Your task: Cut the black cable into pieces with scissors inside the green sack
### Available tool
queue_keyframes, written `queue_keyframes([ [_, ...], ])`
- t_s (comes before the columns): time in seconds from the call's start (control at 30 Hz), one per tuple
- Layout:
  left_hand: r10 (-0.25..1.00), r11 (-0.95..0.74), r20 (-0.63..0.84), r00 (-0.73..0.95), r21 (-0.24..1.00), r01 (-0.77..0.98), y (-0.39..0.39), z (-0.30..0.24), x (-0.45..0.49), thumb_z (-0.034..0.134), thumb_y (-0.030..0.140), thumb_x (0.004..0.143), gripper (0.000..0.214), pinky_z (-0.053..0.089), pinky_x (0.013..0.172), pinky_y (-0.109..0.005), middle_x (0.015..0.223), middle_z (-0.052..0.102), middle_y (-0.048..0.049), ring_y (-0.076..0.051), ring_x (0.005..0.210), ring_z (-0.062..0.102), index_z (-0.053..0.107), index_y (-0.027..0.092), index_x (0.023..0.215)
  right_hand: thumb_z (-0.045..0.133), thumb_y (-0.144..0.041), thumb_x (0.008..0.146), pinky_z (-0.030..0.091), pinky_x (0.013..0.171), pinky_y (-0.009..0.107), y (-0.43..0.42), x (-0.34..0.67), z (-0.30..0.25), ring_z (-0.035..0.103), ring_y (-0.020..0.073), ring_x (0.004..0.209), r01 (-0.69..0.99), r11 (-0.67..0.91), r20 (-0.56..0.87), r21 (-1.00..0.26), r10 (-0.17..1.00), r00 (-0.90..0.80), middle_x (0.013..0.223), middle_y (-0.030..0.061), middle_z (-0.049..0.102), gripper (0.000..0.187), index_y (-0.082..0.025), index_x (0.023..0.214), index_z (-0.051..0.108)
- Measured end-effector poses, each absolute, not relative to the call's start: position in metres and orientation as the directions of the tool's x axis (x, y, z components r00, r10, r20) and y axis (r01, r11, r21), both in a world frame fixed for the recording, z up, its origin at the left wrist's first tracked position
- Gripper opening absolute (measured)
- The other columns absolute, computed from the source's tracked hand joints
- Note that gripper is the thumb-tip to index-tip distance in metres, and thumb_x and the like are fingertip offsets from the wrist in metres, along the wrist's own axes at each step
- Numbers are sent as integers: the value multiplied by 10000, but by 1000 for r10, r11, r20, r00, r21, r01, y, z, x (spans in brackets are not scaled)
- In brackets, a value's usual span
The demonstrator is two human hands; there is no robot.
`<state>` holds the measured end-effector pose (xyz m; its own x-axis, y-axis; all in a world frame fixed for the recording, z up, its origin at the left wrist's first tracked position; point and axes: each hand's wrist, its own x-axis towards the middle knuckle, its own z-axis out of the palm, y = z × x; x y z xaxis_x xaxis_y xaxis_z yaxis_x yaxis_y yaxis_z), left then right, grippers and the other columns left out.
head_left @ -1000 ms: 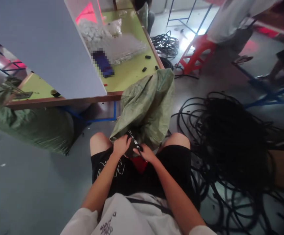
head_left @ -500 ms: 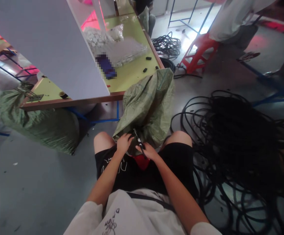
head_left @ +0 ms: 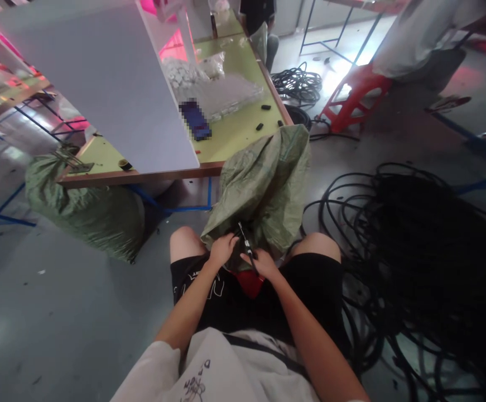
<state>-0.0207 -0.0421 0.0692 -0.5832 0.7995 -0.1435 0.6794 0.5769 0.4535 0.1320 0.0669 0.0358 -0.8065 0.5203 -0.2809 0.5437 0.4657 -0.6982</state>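
I sit with an open green woven sack (head_left: 263, 184) between my knees. My left hand (head_left: 222, 249) is closed at the sack's mouth, gripping its edge or something just inside. My right hand (head_left: 261, 264) is closed on a thin black cable (head_left: 246, 243) that sticks up between both hands with a small plug end. What lies inside the sack is hidden.
A big tangle of black cables (head_left: 418, 245) covers the floor on my right. A yellow-green table (head_left: 234, 131) with a white board (head_left: 109, 84) and bags of parts stands ahead. A full green sack (head_left: 87, 206) lies under it. A red stool (head_left: 354, 95) stands far right.
My hands stay together at the sack's mouth with the cable. The view has shifted left and slightly up, so everything slid right in the picture.
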Motion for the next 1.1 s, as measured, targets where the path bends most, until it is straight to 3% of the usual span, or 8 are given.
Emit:
queue_keyframes([
  [0.13,757,645,-212,-618,395,654,-41,71,-21,301,440,994,404,474,763,-264,975,696,-58,-190,895,654,634,226,1076,472,-666,829,372,587,259,69,133,41,603,201,651,624,410,-401,-665,509,-762,647,82,638,566,-159,700,690],
  [0.33,799,555,-37,-601,429,712,-43,67,-27,483,426,938,323,449,879,-269,1113,654,-48,-191,1044,585,636,232,1146,539,-648,795,405,654,248,67,131,36,622,199,764,544,417,-323,-728,491,-809,810,90,683,527,-147,830,697],
  [0.47,764,580,33,-645,403,708,-43,67,-27,562,346,906,231,438,900,-299,1082,640,-52,-208,1043,555,658,230,1081,469,-698,811,365,574,258,68,131,34,617,202,643,660,359,-407,-660,568,-715,618,85,637,598,-157,666,679],
  [0.57,756,566,101,-647,395,723,-41,65,-26,614,285,871,154,436,896,-326,1023,629,-46,-223,1029,542,656,240,1013,461,-725,801,362,561,253,73,132,35,618,198,620,680,297,-419,-670,605,-677,589,75,628,615,-162,674,673],
  [0.73,704,524,174,-688,526,669,-41,55,-29,628,205,844,198,467,846,-314,1010,608,-54,-215,978,571,619,226,1041,461,-703,820,409,612,237,75,132,36,640,191,706,620,254,-395,-743,581,-712,750,75,682,598,-149,887,673],
  [0.9,610,502,195,-768,656,565,-41,48,-38,629,147,803,182,477,830,-329,936,619,-62,-211,910,594,595,174,979,503,-682,808,404,631,238,69,132,37,628,201,787,594,407,-400,-694,468,-788,849,90,672,552,-150,832,651],
  [1.1,777,345,163,-609,699,626,-43,53,-34,644,231,803,67,478,755,-269,843,627,-22,-149,782,597,644,181,847,534,-658,803,405,627,239,65,131,31,618,192,766,561,452,-397,-694,409,-821,844,79,661,521,-151,852,643],
])
